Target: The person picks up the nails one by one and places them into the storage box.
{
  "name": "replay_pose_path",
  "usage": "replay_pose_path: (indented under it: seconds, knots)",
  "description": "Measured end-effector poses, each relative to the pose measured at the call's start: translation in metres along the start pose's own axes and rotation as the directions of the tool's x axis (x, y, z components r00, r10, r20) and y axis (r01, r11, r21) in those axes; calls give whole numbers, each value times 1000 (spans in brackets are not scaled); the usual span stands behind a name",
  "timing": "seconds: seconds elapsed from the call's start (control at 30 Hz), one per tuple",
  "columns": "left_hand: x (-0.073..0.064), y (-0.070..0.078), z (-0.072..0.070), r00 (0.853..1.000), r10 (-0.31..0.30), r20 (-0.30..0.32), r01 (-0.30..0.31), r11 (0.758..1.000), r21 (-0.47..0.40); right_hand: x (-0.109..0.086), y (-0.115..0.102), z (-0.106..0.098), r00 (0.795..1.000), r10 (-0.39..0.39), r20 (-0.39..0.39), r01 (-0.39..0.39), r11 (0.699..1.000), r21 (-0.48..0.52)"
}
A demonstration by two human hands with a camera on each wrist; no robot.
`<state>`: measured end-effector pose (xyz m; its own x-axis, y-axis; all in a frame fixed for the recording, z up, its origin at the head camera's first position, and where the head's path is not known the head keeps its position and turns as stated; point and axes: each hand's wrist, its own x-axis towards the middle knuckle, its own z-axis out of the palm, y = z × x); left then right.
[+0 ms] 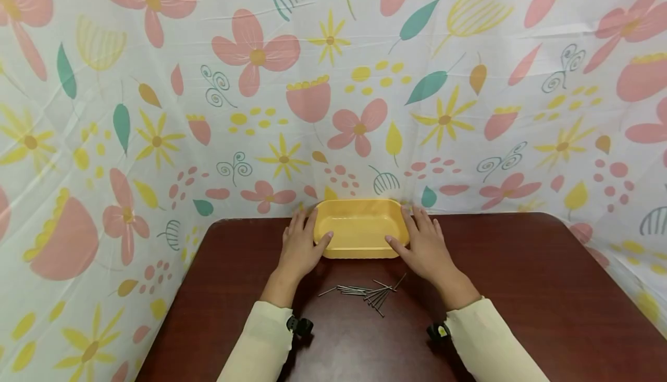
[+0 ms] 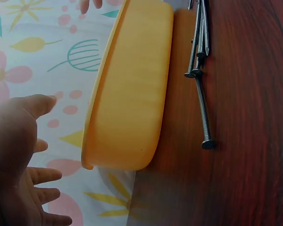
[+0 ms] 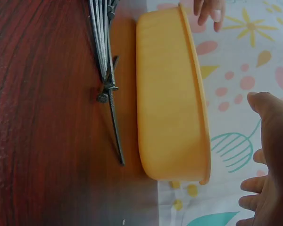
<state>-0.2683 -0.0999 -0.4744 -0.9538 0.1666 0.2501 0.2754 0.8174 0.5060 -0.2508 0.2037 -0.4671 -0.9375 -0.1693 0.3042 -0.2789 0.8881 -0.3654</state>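
Note:
A yellow plastic tray (image 1: pixel 359 252) with rounded corners stands at the far edge of the table, its inside bare. My left hand (image 1: pixel 299 247) is at the tray's left end and my right hand (image 1: pixel 428 249) at its right end, fingers spread and thumbs over the near corners in the head view. In the wrist views a gap shows between each hand and the tray wall (image 2: pixel 132 84). Several metal nails (image 1: pixel 377 296) lie in a loose pile on the table in front of the tray, between my forearms. Some nails (image 3: pixel 102 42) cross over one another.
The dark reddish wooden table (image 1: pixel 526 289) has rounded far corners. A white cloth (image 1: pixel 458 156) with flower and leaf prints hangs right behind the table and along its left side. Dark wrist straps (image 1: pixel 300 326) sit at both sleeve cuffs.

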Motion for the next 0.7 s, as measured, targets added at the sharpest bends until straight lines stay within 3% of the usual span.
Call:
replay_pose_path:
  seconds: [0.23,0.4,0.7]
  knots:
    - [-2,-2,3,999,-27,-42,24,997,-69,-2,2,6,1000,-11,-16,11,1000,18]
    - [-4,-4,5,995,-88,-42,83,992,-97,-4,4,12,999,-17,-36,18,999,31]
    - [-7,-6,7,978,-207,-25,202,970,-133,-7,10,21,999,38,-17,-38,998,47]
